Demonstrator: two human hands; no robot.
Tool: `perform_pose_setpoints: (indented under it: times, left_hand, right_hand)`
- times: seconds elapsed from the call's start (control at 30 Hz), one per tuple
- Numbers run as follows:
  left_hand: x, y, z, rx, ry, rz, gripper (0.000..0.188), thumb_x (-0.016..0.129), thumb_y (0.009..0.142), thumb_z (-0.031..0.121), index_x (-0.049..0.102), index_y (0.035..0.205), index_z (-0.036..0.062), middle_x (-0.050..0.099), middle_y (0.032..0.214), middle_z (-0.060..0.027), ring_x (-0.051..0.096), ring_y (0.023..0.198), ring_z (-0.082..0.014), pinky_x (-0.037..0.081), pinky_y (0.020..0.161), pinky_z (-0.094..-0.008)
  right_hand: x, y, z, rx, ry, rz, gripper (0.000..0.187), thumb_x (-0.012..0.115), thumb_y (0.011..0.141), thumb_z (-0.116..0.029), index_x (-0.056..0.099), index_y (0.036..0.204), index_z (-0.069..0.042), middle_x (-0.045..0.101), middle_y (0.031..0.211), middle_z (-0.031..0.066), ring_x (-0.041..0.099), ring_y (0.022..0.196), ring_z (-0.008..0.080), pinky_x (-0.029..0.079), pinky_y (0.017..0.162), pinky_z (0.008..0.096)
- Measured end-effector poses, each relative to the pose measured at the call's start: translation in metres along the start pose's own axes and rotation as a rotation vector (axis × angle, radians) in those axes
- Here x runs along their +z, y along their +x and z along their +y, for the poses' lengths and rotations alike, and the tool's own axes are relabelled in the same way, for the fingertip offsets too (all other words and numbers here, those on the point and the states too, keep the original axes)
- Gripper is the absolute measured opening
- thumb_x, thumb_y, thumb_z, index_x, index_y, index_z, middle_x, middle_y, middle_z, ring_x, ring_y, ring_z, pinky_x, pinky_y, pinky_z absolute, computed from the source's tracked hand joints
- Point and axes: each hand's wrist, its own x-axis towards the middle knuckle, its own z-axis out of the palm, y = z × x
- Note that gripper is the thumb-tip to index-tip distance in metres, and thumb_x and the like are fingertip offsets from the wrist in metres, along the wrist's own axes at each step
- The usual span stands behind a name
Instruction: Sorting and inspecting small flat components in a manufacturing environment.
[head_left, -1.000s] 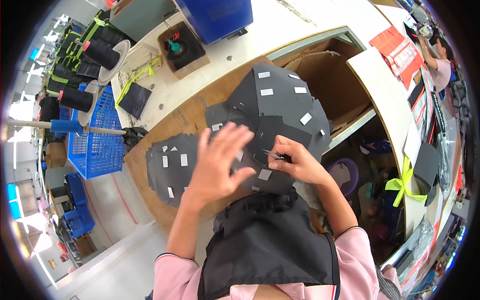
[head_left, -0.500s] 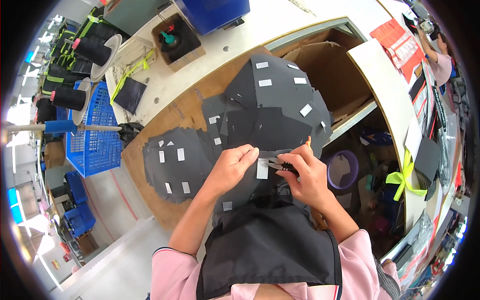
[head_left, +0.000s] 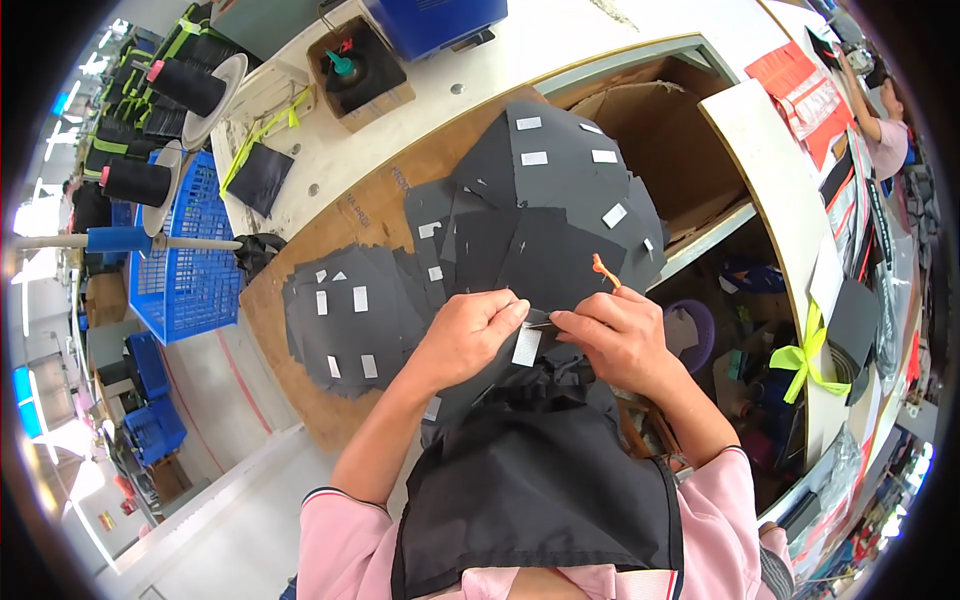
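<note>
My left hand [head_left: 473,338] is closed, its thumb and forefinger pinching the edge of a dark grey fabric piece [head_left: 484,385] with a white label [head_left: 527,345]. Close beside it, my right hand [head_left: 618,338] is closed around small thread snips; only a thin blade [head_left: 543,324] shows near the pinched edge, and the palm hides the rest. An orange cord [head_left: 602,268] sticks up from the right fist. Beyond both hands lies a pile of dark fabric pieces [head_left: 570,180], several bearing white labels, on a brown board [head_left: 290,355]. A smaller stack [head_left: 345,330] lies to the left.
A box [head_left: 375,108] with a green-topped object and a blue machine [head_left: 435,22] stand on the far table. Black thread cones [head_left: 187,86] and a blue basket [head_left: 195,265] are at left. To the right are an open cardboard box [head_left: 660,140], purple ring [head_left: 690,335] and yellow ribbon [head_left: 808,358].
The snips' blades, plainly visible over the label before, are now mostly hidden in my right hand. That hand has shifted slightly right, and the orange cord now stands up higher. The labelled piece has tilted.
</note>
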Motion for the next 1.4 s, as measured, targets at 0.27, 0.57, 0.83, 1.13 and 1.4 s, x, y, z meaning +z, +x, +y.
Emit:
perform_pose_setpoints:
  times: [0.27,0.57,0.83,1.13,1.4]
  left_hand:
    - [0.001,-0.001,0.003,-0.03,-0.049,-0.005,0.034,0.052,0.093,0.025,0.049,0.073,-0.002,0.039,0.057,-0.0075,0.035,0.056,-0.0125,0.035,0.053,-0.0314]
    - [-0.003,-0.002,0.007,-0.044,-0.085,-0.032,0.033,0.051,0.093,0.024,0.048,0.074,-0.0026,0.038,0.057,-0.0038,0.035,0.057,-0.0099,0.034,0.053,-0.0299]
    - [-0.002,0.001,0.006,-0.042,-0.134,-0.036,0.034,0.052,0.093,0.025,0.046,0.073,-0.0025,0.035,0.057,-0.0028,0.034,0.058,-0.0092,0.033,0.054,-0.0287]
    - [-0.002,-0.001,0.006,-0.075,-0.131,-0.053,0.033,0.053,0.092,0.025,0.05,0.074,-0.0023,0.037,0.057,-0.0029,0.034,0.058,-0.0091,0.034,0.053,-0.0285]
    - [-0.004,-0.003,0.007,-0.061,-0.105,-0.06,0.032,0.053,0.092,0.023,0.05,0.073,-0.0022,0.037,0.057,-0.0026,0.034,0.057,-0.0092,0.033,0.052,-0.0288]
  right_hand:
    - [-0.009,0.004,0.0,0.143,0.244,-0.067,0.035,0.078,0.058,-0.008,0.066,0.091,-0.009,0.054,0.074,0.004,0.054,0.061,0.0202,0.046,0.057,0.0317]
    - [-0.005,0.004,0.001,0.185,0.26,-0.046,0.037,0.079,0.057,-0.008,0.066,0.093,-0.009,0.055,0.076,0.0036,0.056,0.062,0.0207,0.048,0.061,0.0333]
    - [-0.006,0.006,0.005,-0.055,-0.029,-0.021,0.033,0.08,0.056,-0.015,0.069,0.087,-0.014,0.056,0.075,-0.0022,0.054,0.057,0.0165,0.042,0.054,0.0289]
    - [-0.016,0.009,0.008,0.123,0.259,-0.126,0.034,0.076,0.062,-0.012,0.065,0.093,-0.012,0.052,0.08,0.0004,0.049,0.06,0.0201,0.041,0.054,0.0315]
    - [-0.013,0.015,0.008,0.091,0.271,-0.148,0.037,0.079,0.057,-0.011,0.068,0.092,-0.012,0.054,0.078,0.0012,0.054,0.066,0.0196,0.044,0.056,0.0316]
